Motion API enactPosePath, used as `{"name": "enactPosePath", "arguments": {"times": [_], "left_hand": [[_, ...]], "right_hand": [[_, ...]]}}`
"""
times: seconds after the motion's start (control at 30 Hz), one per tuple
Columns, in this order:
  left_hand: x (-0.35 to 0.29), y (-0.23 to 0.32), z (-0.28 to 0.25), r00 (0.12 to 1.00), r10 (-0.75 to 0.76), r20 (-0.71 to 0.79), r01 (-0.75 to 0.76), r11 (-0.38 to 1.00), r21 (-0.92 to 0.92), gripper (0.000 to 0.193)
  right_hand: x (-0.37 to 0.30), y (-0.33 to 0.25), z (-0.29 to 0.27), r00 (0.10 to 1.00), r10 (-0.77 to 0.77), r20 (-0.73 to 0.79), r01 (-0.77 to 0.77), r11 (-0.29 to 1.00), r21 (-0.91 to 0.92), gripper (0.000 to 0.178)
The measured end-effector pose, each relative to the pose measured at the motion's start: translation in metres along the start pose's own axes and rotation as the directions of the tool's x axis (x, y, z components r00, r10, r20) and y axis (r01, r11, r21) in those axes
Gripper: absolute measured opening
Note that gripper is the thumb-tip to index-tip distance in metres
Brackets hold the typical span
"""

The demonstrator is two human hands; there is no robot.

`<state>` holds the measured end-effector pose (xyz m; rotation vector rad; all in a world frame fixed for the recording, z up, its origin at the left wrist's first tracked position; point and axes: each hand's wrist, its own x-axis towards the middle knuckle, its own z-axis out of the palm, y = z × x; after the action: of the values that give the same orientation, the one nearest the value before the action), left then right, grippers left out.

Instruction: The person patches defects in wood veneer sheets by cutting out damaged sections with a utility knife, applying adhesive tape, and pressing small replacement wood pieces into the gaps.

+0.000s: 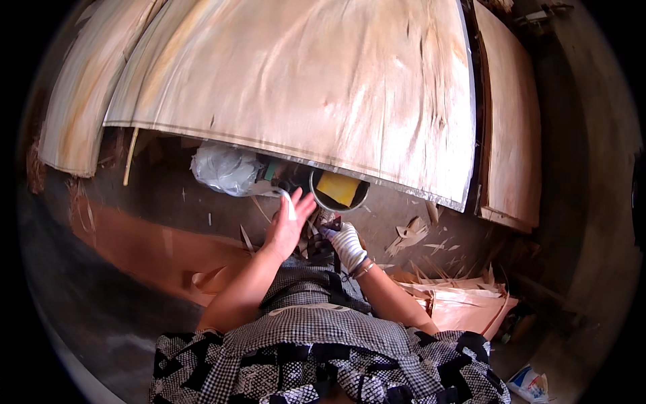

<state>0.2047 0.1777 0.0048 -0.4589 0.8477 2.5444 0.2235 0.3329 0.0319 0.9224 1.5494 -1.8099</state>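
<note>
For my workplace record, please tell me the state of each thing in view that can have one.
Left hand, open, fingers extended
Right hand, gloved, fingers curled, hold unclear
Round container, open-topped, yellow item in its mouth
Clear plastic bag, crumpled
Large wood sheet, spread out, wavy
Wood scraps, broken, scattered
Lower-right wood sheets, edges frayed

Glare on veneer (303, 81), floor (380, 219) v. dim; blk fisheye rim.

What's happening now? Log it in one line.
left hand: fingers extended | right hand, white striped glove: curled, grip unclear | yellow rectangular piece: within rim of round dark container
</note>
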Motion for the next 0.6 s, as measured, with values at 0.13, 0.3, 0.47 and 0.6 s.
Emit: {"name": "enactPosePath", "arguments": {"times": [0.13, 0.3, 0.47, 0.6], "left_hand": [[0.024, -0.005, -0.004, 0.791, -0.59, 0.159, 0.259, 0.56, 0.787, 0.046], [0.064, -0.024, 0.005, 0.95, 0.06, 0.307, -0.194, -0.658, 0.728, 0.039], [0.092, -0.087, 0.011, 0.959, -0.214, 0.185, -0.281, -0.648, 0.708, 0.077], [0.098, -0.105, -0.001, 0.957, -0.206, 0.202, -0.286, -0.771, 0.569, 0.088]], "right_hand": [[0.031, 0.013, -0.043, 0.968, -0.187, 0.166, 0.121, 0.931, 0.344, 0.016], [0.129, 0.027, -0.096, 0.961, -0.019, -0.275, -0.075, 0.941, -0.329, 0.035], [0.176, 0.037, -0.1, 0.931, -0.265, -0.251, -0.069, 0.548, -0.833, 0.035], [0.112, 0.054, -0.221, 0.825, -0.385, -0.414, 0.086, 0.809, -0.581, 0.023]]}}
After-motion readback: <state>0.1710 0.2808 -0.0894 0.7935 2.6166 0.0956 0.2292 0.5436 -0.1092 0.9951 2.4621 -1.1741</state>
